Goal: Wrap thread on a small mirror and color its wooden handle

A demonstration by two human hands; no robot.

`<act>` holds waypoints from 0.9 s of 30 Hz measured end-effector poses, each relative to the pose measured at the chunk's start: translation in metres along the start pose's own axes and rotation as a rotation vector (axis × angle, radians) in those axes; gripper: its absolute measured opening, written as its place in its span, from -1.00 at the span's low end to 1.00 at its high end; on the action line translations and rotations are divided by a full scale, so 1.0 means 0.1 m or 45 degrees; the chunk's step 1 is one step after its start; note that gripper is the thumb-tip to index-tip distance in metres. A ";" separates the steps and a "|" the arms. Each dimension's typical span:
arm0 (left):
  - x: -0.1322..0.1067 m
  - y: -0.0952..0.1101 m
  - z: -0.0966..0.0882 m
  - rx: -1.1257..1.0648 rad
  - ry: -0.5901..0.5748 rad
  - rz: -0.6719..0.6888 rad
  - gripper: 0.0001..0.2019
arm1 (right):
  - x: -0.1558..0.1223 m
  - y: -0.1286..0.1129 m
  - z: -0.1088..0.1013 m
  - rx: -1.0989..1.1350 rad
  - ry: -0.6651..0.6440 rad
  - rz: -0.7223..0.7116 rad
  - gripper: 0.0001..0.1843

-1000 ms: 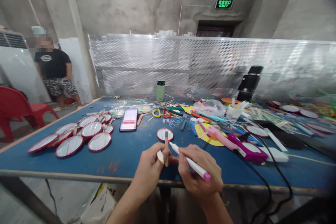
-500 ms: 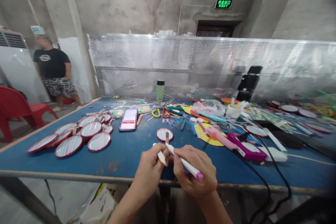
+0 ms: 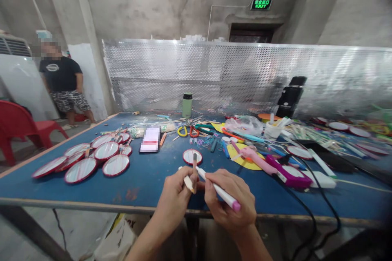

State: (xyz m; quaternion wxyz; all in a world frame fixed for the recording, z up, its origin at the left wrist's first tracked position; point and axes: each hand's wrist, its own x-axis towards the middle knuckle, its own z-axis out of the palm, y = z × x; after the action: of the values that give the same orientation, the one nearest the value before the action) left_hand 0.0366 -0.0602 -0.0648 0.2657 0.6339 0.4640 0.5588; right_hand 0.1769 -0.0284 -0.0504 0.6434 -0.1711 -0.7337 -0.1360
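My left hand (image 3: pixel 176 191) is closed around a flat wooden stick (image 3: pixel 194 162), which stands up from the fingers. A pale rod with a tan end (image 3: pixel 189 184) also lies across that hand; its kind is unclear. My right hand (image 3: pixel 231 197) grips a white marker with a pink end (image 3: pixel 226 196), its tip pointing left close to the stick. Just beyond both hands a small round red-rimmed mirror (image 3: pixel 188 156) lies on the blue table, partly hidden by the stick.
Several red-rimmed round mirrors (image 3: pixel 80 170) are piled at left, near a phone (image 3: pixel 150 139). Pliers (image 3: pixel 183 131) and a green bottle (image 3: pixel 187 107) stand or lie behind. At right are a pink glue gun (image 3: pixel 257 159), a purple box (image 3: pixel 286 173) and cables. A person (image 3: pixel 63 75) stands far left.
My right hand has shifted slightly right and down with the marker, so its tip is a little farther from the stick. My left hand has barely moved.
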 end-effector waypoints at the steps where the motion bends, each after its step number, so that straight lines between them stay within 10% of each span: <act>1: 0.00 0.00 0.00 -0.002 0.001 0.000 -0.70 | 0.00 0.00 0.00 -0.007 0.005 0.008 -0.84; 27: 0.00 0.00 0.00 -0.010 0.003 -0.010 -0.73 | -0.01 0.00 0.01 0.023 0.003 -0.015 -0.83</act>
State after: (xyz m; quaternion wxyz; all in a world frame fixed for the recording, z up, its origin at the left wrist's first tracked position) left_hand 0.0361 -0.0606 -0.0649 0.2697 0.6304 0.4644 0.5606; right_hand 0.1763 -0.0278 -0.0512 0.6451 -0.1607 -0.7350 -0.1335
